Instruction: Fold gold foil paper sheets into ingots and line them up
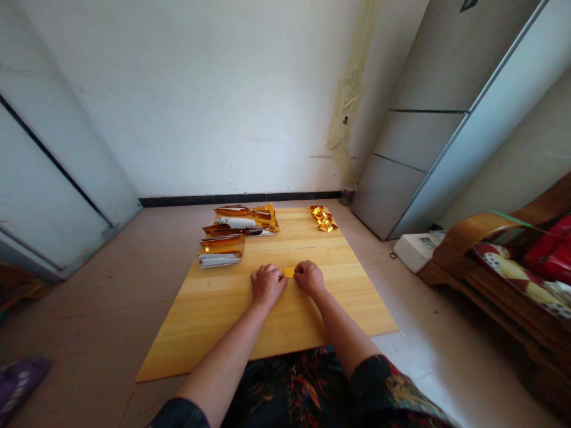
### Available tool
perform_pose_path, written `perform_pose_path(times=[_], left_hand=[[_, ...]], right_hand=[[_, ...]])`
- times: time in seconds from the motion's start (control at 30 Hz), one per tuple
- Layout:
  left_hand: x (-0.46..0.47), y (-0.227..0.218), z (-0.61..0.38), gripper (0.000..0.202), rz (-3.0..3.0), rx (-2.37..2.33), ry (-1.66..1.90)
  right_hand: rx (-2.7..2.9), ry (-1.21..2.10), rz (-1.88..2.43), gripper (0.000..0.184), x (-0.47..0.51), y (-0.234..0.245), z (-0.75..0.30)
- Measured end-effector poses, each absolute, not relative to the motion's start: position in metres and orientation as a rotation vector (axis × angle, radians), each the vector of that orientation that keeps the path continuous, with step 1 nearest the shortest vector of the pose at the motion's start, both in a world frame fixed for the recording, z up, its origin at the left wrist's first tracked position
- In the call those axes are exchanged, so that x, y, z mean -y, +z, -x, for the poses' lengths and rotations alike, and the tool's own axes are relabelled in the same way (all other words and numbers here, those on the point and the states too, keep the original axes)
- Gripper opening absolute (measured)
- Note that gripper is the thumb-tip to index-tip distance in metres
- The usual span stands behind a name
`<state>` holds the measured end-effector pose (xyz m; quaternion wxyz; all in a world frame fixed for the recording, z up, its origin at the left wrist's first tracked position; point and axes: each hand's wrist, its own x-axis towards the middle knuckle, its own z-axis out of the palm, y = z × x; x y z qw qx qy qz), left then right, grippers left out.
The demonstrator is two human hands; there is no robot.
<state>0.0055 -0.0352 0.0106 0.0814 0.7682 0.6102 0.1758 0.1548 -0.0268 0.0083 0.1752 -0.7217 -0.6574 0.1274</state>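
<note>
A small piece of gold paper (288, 272) lies between my two hands, just above or on the wooden board (267, 315). My left hand (267, 282) pinches its left end with the fingers closed. The right end is gripped by my right hand (310, 276), fingers curled. Much of the paper is hidden behind the fingers. Beyond my left hand stand stacks of gold and white paper sheets (223, 245), some bundled on edge. Several shiny folded gold-paper pieces (325, 220) sit in a small heap at the board's far right corner.
A grey refrigerator (401, 137) stands behind on the right, with a white box (413, 251) at its foot. A wooden bench (482, 297) with cushions is farther right. The white wall (223, 107) rises behind the board. A purple item (22, 383) lies on the floor at left.
</note>
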Motion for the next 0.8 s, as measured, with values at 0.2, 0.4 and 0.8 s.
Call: perform_pose_path(times=[0.2, 0.4, 0.8], left_hand=[[0.025, 0.007, -0.008, 0.012, -2.099, -1.962, 0.609], [0.017, 0.008, -0.003, 0.010, -2.027, -1.954, 0.530], [0.017, 0.004, 0.013, 0.022, -2.148, -1.809, 0.468]], right_hand=[[1.881, 0.383, 1.989, 0.014, 0.026, 0.005, -0.162], [1.871, 0.407, 1.960, 0.015, 0.025, 0.005, -0.164], [1.828, 0.521, 1.875, 0.024, 0.022, 0.004, -0.175]])
